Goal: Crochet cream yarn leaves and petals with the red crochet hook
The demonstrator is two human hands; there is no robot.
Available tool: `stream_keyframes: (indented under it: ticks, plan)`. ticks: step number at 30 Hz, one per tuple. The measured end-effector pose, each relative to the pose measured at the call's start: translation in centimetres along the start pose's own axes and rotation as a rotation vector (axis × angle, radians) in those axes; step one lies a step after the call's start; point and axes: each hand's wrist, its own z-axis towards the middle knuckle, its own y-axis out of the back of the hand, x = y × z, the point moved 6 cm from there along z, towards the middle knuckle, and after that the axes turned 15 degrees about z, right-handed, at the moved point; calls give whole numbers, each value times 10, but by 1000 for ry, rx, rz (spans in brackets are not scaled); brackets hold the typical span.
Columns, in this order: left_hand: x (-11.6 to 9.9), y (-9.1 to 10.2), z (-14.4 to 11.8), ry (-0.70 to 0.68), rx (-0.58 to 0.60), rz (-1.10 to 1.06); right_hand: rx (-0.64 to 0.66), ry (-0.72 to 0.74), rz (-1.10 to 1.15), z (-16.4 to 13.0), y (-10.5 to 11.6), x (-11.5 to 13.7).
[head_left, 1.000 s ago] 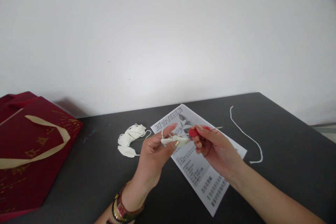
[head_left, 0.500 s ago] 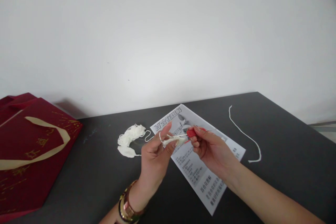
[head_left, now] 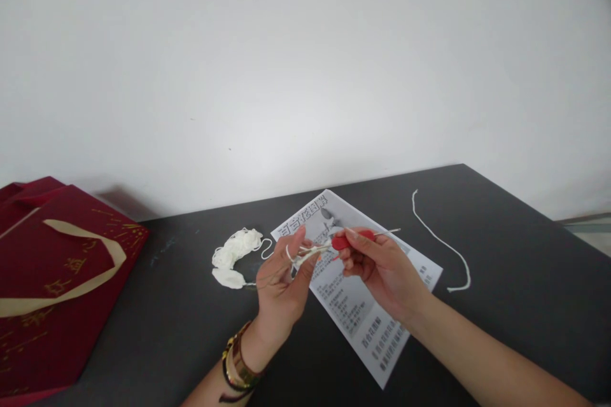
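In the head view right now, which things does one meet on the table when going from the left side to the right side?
Red gift bag → pile of white yarn → left hand → red-handled crochet hook → right hand → loose white yarn strand.

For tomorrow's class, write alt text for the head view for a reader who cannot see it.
Two bare hands crochet above a dark table: the left hand pinches a small cream crocheted piece, the right hand holds a red-handled metal crochet hook. Beneath lies a printed paper sheet; a cream yarn bundle and red gift bag lie left.
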Motion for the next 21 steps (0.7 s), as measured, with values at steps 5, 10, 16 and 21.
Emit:
stream_keyframes:
  ticks: [5,10,16,21]
  plan:
    - [8,-6,-5,168,-10,-123,49,222,-184,-12,-9,12]
    - [14,-16,-10,426,-3,-355,371,924,-930,-48,-36,22]
    - [6,-19,-6,594,136,-598,726,1086,-1060,-58,-40,12]
    - [0,-11,2,593,187,-657,415,679,-568,-31,-24,17]
